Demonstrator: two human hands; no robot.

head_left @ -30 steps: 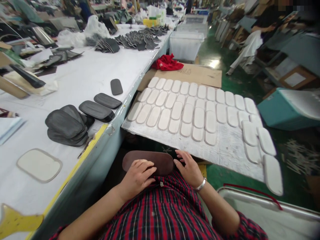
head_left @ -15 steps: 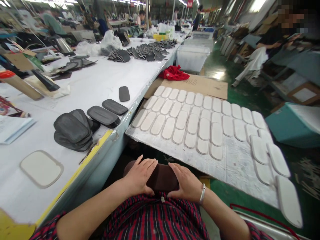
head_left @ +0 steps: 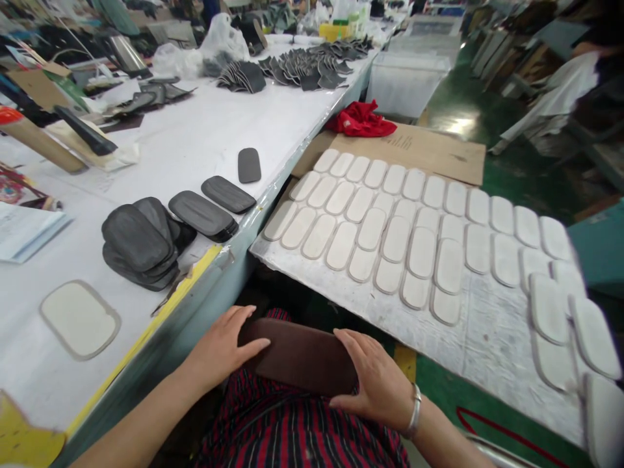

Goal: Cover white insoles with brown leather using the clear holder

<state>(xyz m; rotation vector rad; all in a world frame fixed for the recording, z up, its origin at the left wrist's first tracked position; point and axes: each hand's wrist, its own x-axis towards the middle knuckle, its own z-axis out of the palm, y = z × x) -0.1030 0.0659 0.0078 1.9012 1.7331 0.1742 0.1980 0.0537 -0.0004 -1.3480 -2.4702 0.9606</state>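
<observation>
Head view, close above lap [head_left: 302,435], facing forward-down.

I see a panel [head_left: 303,359] between left hand [head_left: 221,344] and right hand [head_left: 377,378], stacked pads [head_left: 137,239] on the table [head_left: 188,153] leftward, pieces [head_left: 319,236] on a board [head_left: 492,338] rightward, seemingly cloth [head_left: 363,119] beyond.

Factory workshop: long worktable [head_left: 205,143], heaped dark cut pieces [head_left: 312,70], rows of pale pads [head_left: 422,253], plastic bins [head_left: 402,88].

Dark brown panel [head_left: 302,361], red-and-black striped clothing [head_left: 302,435] (thin white lines too), off-white panels [head_left: 422,252], red cloth [head_left: 363,120]
</observation>
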